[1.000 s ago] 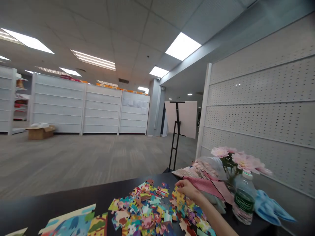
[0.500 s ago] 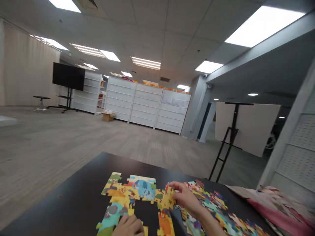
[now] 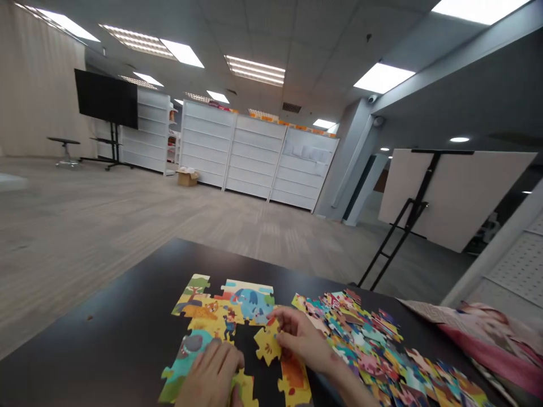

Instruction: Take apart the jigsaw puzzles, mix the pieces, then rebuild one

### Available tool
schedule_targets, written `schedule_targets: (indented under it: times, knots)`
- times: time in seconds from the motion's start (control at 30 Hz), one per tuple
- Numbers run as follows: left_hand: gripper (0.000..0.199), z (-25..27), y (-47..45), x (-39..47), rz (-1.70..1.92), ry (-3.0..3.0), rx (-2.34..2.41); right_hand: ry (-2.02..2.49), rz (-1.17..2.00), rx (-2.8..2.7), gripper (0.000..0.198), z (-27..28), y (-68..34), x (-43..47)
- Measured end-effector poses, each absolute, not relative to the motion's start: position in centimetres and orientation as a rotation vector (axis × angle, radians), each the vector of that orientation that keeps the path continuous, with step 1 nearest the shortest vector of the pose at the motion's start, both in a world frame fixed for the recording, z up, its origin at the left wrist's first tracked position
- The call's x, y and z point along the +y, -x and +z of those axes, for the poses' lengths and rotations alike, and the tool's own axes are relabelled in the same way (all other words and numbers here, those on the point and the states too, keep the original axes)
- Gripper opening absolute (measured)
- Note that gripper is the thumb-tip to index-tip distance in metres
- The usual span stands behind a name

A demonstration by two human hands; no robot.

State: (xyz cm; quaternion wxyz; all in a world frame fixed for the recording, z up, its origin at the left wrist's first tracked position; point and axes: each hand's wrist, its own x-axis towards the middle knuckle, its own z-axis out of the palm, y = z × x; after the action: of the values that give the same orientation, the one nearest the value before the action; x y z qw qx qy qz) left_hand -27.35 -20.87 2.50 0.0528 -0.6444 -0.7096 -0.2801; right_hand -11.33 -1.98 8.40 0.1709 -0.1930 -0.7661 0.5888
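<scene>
In the head view, a partly joined animal jigsaw puzzle lies on the dark table, with a blue elephant section at its far side. My right hand pinches a yellow puzzle piece with leaf marks, tilted over the dark gap inside the puzzle. Under that hand is an orange-and-yellow section, partly covered. My left hand lies palm down with fingers stretched out on the near part of the puzzle, beside a teal hippo section, and hides some of the pieces there.
Loose puzzle pieces are heaped on the right of the black table. A pink-and-beige cloth lies at the right edge. Beyond are a board on a black stand, white shelving, a screen and a stool.
My right hand has moved left with the yellow piece, which is now turned and over the gap. My left hand has shifted farther onto the puzzle. The view has tilted down.
</scene>
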Motion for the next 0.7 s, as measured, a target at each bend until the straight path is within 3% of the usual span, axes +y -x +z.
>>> schedule_targets:
  times: [0.1, 0.2, 0.4, 0.53, 0.7]
  knots:
    - [0.039, 3.0, 27.3, -21.3, -0.909, 1.931, -2.259, 0.560, 1.655, -2.250, 0.039, 8.3, 11.4, -2.5]
    - [0.045, 2.9, 27.0, -21.1, -0.864, 1.929, -2.318, 0.540, 1.670, -2.315, 0.028, 8.5, 11.3, -3.0]
    - [0.059, 3.0, 26.5, -20.7, -0.744, 2.064, -2.331, 0.485, 1.363, -2.474, 0.027, 9.0, 10.9, -2.9]
    - [0.058, 3.5, 26.5, -20.8, -0.737, 2.110, -2.376, 0.487, 1.522, -2.386, 0.029, 8.5, 10.9, -2.7]
    - [0.058, 3.3, 26.8, -20.5, -0.651, 2.181, -2.318, 0.563, 1.837, -2.210, 0.055, 7.9, 11.2, -2.9]
